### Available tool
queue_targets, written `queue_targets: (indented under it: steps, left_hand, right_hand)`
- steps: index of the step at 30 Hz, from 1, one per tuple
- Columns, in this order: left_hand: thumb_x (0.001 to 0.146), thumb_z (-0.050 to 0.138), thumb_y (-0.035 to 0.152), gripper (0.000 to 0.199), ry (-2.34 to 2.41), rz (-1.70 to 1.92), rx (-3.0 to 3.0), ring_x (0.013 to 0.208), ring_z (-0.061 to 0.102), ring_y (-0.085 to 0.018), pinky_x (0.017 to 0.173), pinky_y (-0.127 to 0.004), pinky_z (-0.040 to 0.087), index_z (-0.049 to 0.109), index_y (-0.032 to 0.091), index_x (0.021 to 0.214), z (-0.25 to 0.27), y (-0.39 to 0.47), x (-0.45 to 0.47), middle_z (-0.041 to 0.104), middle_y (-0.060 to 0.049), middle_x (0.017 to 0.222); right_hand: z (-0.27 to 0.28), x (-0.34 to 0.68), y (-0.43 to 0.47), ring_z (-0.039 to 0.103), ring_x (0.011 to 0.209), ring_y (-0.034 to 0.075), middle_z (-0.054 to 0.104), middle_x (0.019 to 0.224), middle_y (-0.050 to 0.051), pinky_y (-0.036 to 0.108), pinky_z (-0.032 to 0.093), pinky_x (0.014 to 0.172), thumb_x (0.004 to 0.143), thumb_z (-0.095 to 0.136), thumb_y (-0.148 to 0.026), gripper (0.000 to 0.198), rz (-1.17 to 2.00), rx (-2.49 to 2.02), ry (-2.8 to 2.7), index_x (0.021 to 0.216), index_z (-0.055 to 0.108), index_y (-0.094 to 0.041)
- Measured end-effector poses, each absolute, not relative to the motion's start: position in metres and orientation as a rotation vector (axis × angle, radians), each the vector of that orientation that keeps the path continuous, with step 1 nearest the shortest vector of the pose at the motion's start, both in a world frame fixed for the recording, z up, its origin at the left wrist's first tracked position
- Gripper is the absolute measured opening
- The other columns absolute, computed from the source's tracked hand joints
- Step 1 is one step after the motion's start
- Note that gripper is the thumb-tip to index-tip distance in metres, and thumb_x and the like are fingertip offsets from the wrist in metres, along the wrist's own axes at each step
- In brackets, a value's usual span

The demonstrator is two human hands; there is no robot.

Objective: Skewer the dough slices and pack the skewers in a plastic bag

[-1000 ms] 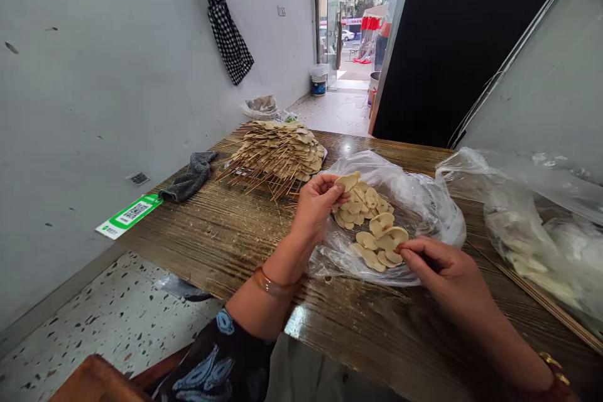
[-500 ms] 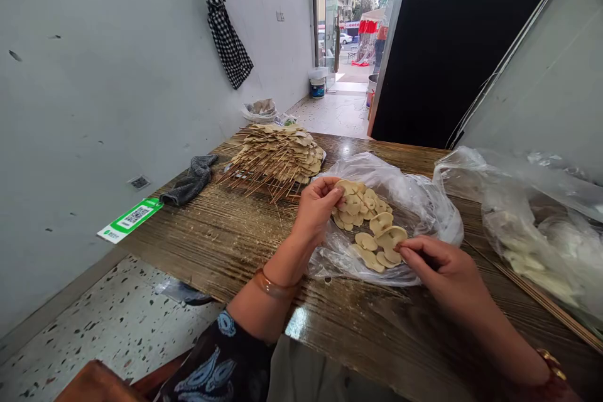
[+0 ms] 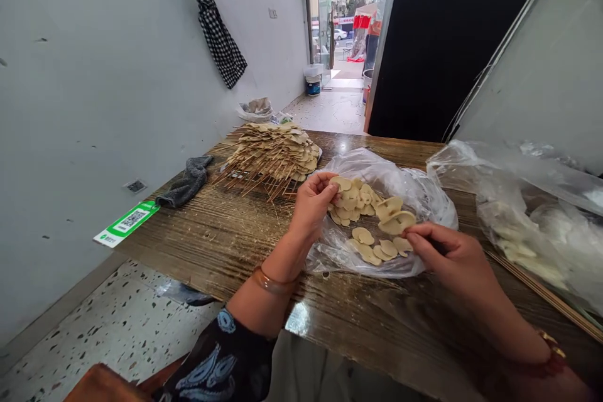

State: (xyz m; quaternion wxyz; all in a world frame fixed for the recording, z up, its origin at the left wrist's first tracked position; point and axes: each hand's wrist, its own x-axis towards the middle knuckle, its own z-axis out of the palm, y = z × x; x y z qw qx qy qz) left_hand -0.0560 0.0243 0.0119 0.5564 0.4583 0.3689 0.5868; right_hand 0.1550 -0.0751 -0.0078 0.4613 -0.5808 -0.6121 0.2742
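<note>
My left hand (image 3: 314,202) is closed, thumb and fingers pinching a thin, round, pale beige slice (image 3: 342,183) over the heap. My right hand (image 3: 447,251) is also closed, gripping the end of a skewer, mostly hidden, that bears a couple of raised slices (image 3: 398,223). Below both hands, more loose slices (image 3: 362,236) lie on a spread clear plastic bag (image 3: 424,198). What kind of food the slices are, I cannot tell. Beyond my left hand sits a pile of filled skewers (image 3: 273,151), sticks pointing toward me and to the left.
The wooden table (image 3: 226,232) carries a dark grey cloth (image 3: 186,182) and a green QR-code card (image 3: 128,225) at its left edge. At the right are another plastic bag (image 3: 532,226) with pale contents and a bundle of bare sticks (image 3: 551,295). A wall stands close on the left.
My right hand has moved slightly right and up, lifting the skewered slices off the loose ones. My left hand keeps its pinch; the whole view has shifted a little.
</note>
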Motion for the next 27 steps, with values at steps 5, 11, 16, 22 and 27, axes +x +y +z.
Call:
queue_targets:
  steps: [5, 11, 16, 22, 27]
  left_hand:
    - [0.067, 0.069, 0.021, 0.025, 0.879, 1.211, 1.244, 0.053, 0.054, -0.005, 0.051, -0.017, 0.042, 0.060, 0.015, 0.090, 0.010, 0.018, -0.044, 0.058, 0.004, 0.067]
    - [0.067, 0.071, 0.025, 0.028, 0.878, 0.882, 1.447, 0.053, 0.056, -0.007, 0.053, -0.020, 0.046, 0.062, 0.013, 0.090, 0.002, 0.011, -0.029, 0.060, 0.003, 0.065]
    - [0.070, 0.072, 0.027, 0.031, 0.902, 1.016, 1.483, 0.058, 0.058, -0.009, 0.058, -0.019, 0.046, 0.061, 0.015, 0.096, 0.024, 0.010, -0.022, 0.063, 0.002, 0.066]
    - [0.067, 0.071, 0.022, 0.023, 0.714, 0.830, 1.691, 0.062, 0.059, -0.010, 0.057, -0.020, 0.046, 0.063, 0.016, 0.089, 0.079, -0.007, 0.051, 0.063, 0.001, 0.072]
    - [0.067, 0.067, 0.014, 0.023, 0.589, 0.730, 1.704, 0.061, 0.061, -0.011, 0.058, -0.024, 0.050, 0.064, 0.015, 0.090, 0.085, 0.003, 0.140, 0.066, -0.003, 0.079]
  right_hand:
    - [-0.011, 0.166, -0.068, 0.047, 0.050, 0.012, 0.059, 0.058, -0.001, 0.023, 0.036, 0.046, 0.079, 0.062, -0.041, 0.025, 0.699, -1.451, -1.289, 0.082, 0.073, -0.018]
    - [-0.012, 0.168, -0.057, 0.048, 0.054, 0.012, 0.061, 0.061, -0.001, 0.024, 0.037, 0.052, 0.077, 0.062, -0.039, 0.025, 0.652, -1.382, -1.232, 0.077, 0.073, -0.017]
    - [-0.016, 0.166, -0.043, 0.052, 0.060, 0.013, 0.065, 0.066, 0.001, 0.025, 0.039, 0.059, 0.077, 0.056, -0.033, 0.024, 0.684, -1.319, -1.273, 0.073, 0.072, -0.015]
    - [-0.021, 0.167, -0.036, 0.042, 0.052, 0.010, 0.054, 0.053, -0.004, 0.022, 0.030, 0.050, 0.077, 0.054, -0.029, 0.022, 0.651, -1.288, -1.302, 0.065, 0.067, -0.015]
    - [-0.020, 0.171, -0.035, 0.034, 0.047, 0.008, 0.041, 0.045, -0.006, 0.023, 0.022, 0.047, 0.069, 0.056, -0.019, 0.022, 0.629, -1.314, -1.299, 0.048, 0.050, -0.017]
